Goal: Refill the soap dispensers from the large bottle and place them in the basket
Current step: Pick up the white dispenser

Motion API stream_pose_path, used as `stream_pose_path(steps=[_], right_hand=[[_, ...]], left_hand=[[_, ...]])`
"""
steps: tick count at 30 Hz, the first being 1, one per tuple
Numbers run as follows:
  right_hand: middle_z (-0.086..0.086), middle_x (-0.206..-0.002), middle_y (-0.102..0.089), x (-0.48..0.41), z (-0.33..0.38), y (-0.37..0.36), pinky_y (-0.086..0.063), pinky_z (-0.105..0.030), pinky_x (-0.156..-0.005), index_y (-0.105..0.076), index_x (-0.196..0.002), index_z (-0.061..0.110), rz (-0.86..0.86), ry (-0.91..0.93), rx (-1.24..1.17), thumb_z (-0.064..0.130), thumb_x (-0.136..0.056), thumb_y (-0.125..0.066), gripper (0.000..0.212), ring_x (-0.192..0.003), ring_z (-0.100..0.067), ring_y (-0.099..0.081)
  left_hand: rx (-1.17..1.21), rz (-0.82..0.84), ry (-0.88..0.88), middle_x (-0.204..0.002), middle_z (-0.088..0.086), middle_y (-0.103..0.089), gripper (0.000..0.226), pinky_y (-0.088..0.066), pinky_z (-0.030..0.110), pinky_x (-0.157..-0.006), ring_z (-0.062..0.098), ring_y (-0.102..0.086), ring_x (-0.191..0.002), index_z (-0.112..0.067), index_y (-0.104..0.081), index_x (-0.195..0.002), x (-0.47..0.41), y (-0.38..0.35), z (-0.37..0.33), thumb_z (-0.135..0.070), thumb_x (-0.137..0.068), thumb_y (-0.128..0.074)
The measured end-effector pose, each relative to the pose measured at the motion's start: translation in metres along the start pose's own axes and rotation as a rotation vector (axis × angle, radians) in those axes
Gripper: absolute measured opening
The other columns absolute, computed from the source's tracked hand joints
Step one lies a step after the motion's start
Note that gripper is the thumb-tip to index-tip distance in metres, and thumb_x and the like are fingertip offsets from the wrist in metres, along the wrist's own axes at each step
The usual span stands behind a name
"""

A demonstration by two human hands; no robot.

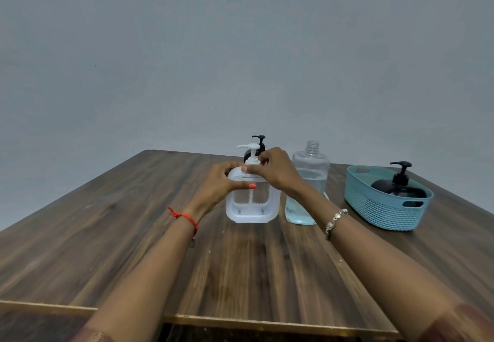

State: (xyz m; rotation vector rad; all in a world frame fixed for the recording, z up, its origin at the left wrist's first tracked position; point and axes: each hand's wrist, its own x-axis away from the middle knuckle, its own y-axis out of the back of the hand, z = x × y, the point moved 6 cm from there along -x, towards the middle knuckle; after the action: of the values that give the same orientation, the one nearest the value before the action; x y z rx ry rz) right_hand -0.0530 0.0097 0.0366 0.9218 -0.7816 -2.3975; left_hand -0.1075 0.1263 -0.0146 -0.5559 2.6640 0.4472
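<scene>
A clear square soap dispenser with a white pump stands upright mid-table. My left hand grips its upper body, thumb across the front. My right hand pinches the white pump collar at its top. Just to the right stands the large clear bottle, uncapped and holding pale blue liquid in its lower part. A black pump dispenser is mostly hidden behind my hands. Another black dispenser sits inside the blue basket at the right.
The wooden table reaches a plain grey wall behind. Its front edge runs close to me at the bottom. A small white thing peeks out behind the large bottle's base.
</scene>
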Motion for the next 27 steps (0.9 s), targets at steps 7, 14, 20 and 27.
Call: stream_pose_path(steps=[7,14,20,27], right_hand=[[-0.007,-0.072,-0.055,0.010,0.000,0.012,-0.037,-0.026,-0.065,-0.069,-0.082,0.002,0.184,0.125,-0.195,0.015,-0.078,-0.073,0.014,-0.066,-0.014,-0.047],[-0.004,-0.101,-0.069,0.009,-0.014,0.017,-0.046,-0.030,-0.096,-0.065,-0.107,0.011,0.256,0.028,-0.425,-0.002,-0.081,-0.063,0.029,-0.099,-0.016,-0.064],[0.006,-0.068,-0.056,0.013,-0.013,0.017,-0.040,-0.016,-0.058,-0.061,-0.091,0.012,-0.025,-0.025,-0.239,0.026,-0.065,-0.084,0.037,-0.063,-0.007,-0.054],[-0.010,-0.107,-0.067,0.014,-0.025,0.013,-0.051,-0.030,-0.081,-0.057,-0.115,0.008,0.021,-0.165,-0.539,0.004,-0.072,-0.074,0.046,-0.098,-0.024,-0.062]], left_hand=[[-0.001,0.109,0.021,-0.100,0.007,-0.072,0.053,-0.055,0.034,-0.084,0.023,-0.068,-0.094,-0.015,-0.068,-0.107,0.007,0.000,-0.007,-0.020,-0.056,-0.083],[-0.041,0.045,0.042,-0.099,0.005,-0.073,0.058,-0.056,0.040,-0.086,0.024,-0.068,-0.093,-0.015,-0.069,-0.106,0.007,-0.001,-0.007,-0.026,-0.052,-0.086],[-0.023,-0.006,0.028,-0.098,0.008,-0.072,0.049,-0.057,0.030,-0.079,0.022,-0.068,-0.090,-0.010,-0.067,-0.107,0.008,-0.005,-0.011,-0.011,-0.061,-0.084],[0.000,-0.026,0.013,-0.092,0.003,-0.071,0.041,-0.055,0.019,-0.071,0.012,-0.067,-0.080,-0.016,-0.067,-0.098,0.012,-0.002,-0.016,-0.005,-0.062,-0.083]])
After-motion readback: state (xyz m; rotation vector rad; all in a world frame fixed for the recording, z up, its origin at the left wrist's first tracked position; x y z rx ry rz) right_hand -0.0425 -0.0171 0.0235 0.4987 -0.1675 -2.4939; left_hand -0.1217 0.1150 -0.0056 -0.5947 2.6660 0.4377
